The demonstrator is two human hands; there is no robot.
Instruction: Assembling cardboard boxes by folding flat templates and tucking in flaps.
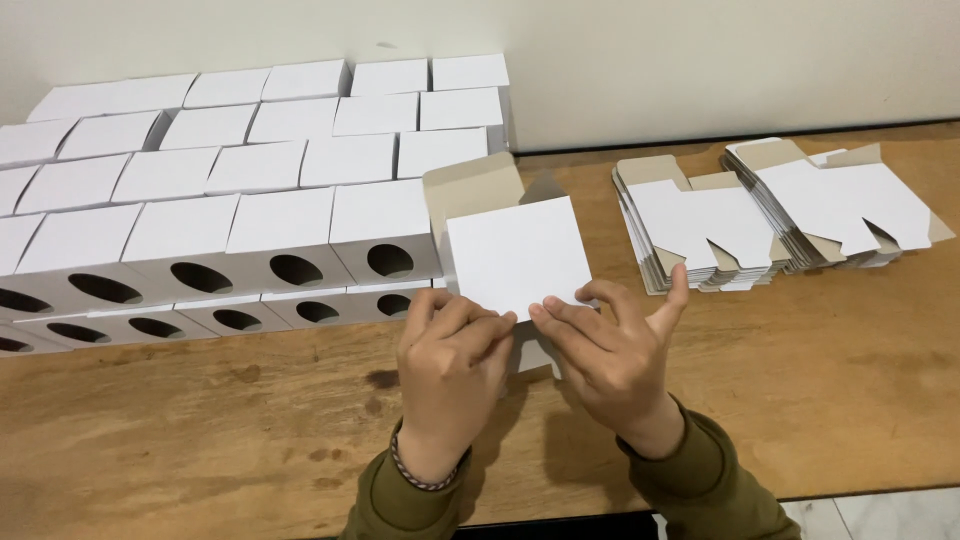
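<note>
Item: your left hand (450, 350) and right hand (610, 345) both gripped one white carton (518, 255), flap open, above the desk (830, 370), beside stacked finished cartons (250, 190) and flat blanks (780, 215).

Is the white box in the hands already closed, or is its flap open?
Open: the box has its brown-lined flap standing up behind the white panel.

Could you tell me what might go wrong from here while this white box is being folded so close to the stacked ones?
The box sits beside the stacked boxes; a nudge from the left hand could topple the front row. Its open flap might crease if pressed unevenly by the right hand. The flat blanks lie fanned and could slide.
</note>
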